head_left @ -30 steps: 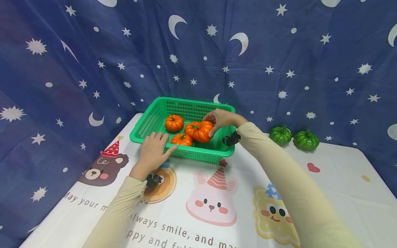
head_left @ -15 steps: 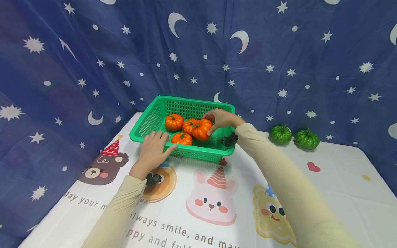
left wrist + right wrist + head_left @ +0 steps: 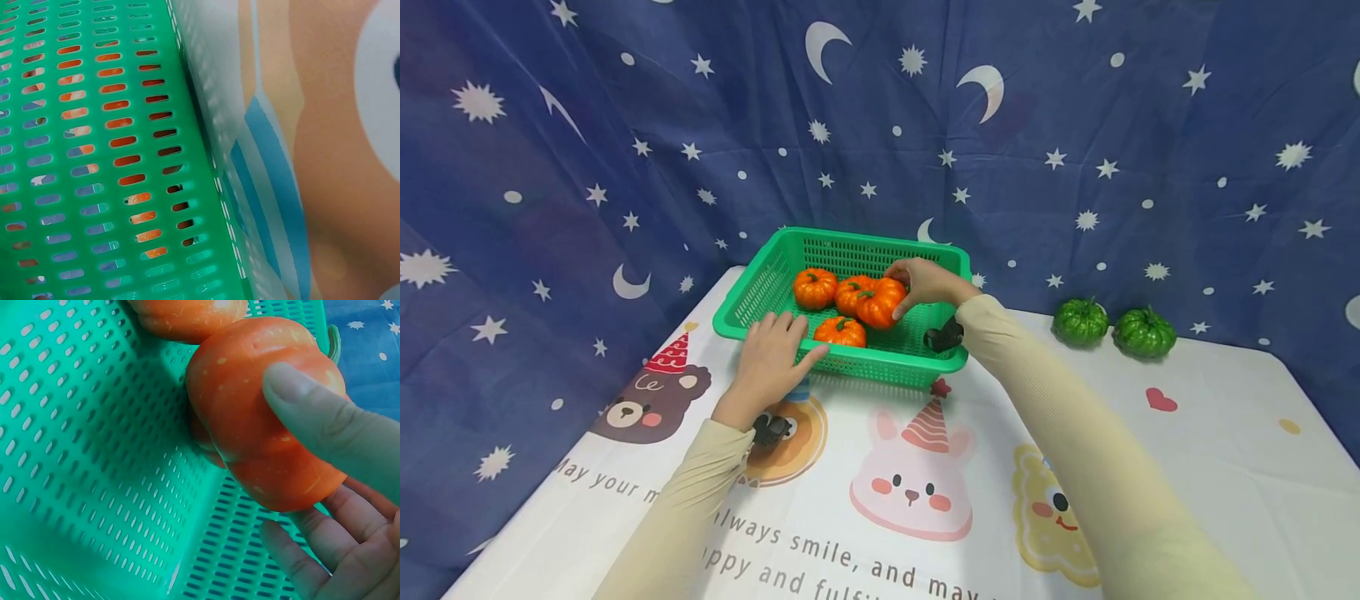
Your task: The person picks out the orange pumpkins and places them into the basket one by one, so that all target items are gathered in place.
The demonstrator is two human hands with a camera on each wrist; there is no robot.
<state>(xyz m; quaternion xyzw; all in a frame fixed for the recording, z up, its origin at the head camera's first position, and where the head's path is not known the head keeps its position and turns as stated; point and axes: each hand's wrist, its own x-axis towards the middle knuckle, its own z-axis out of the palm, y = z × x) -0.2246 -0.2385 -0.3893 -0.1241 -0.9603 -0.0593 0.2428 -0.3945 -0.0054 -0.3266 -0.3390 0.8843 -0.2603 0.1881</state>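
In the head view, a green plastic basket (image 3: pixel 880 367) holds several small orange pumpkins with green stems. My right hand (image 3: pixel 925 281) reaches in over the right side and grips one orange pumpkin (image 3: pixel 877 307), tilted, beside another pumpkin (image 3: pixel 850 293). The right wrist view shows my thumb (image 3: pixel 294 387) on the near side of that held pumpkin (image 3: pixel 250 419), with the fingers on its far side. At the front left rim rests my left hand (image 3: pixel 769 358), its fingers over the edge and thumb along it. Other pumpkins sit at the back left (image 3: pixel 815 288) and front (image 3: pixel 841 332).
Two green pumpkins, one (image 3: pixel 1080 322) left of the other (image 3: pixel 1144 332), stand right of the basket on the white cartoon-printed tablecloth (image 3: pixel 1217 433). A dark blue curtain (image 3: pixel 1037 125) with moons and stars hangs behind. The left wrist view shows the basket's slotted wall (image 3: pixel 112 137).
My right hand has moved slightly left with the gripped pumpkin, which now sits lower and farther left. The neighbouring pumpkins have shifted left too. My left hand stays on the rim.
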